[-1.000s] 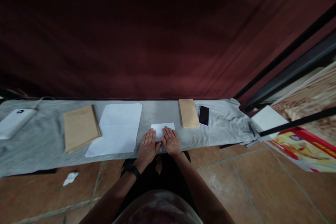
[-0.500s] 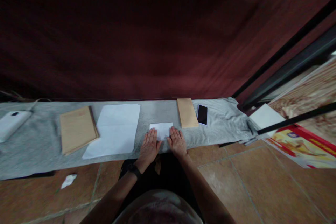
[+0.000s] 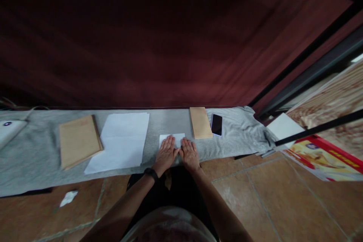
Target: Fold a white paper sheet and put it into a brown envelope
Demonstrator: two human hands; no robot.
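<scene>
The left hand (image 3: 166, 154) has moved inward toward the right hand (image 3: 190, 155) since the earlier frame. Grey cloth (image 3: 169, 119) bears large white sheets (image 3: 121, 140) at left. Both hands lie flat, clasping nothing; the small white paper (image 3: 178, 140) lies partly beneath the left fingers, its right edge at the right fingertips.
</scene>
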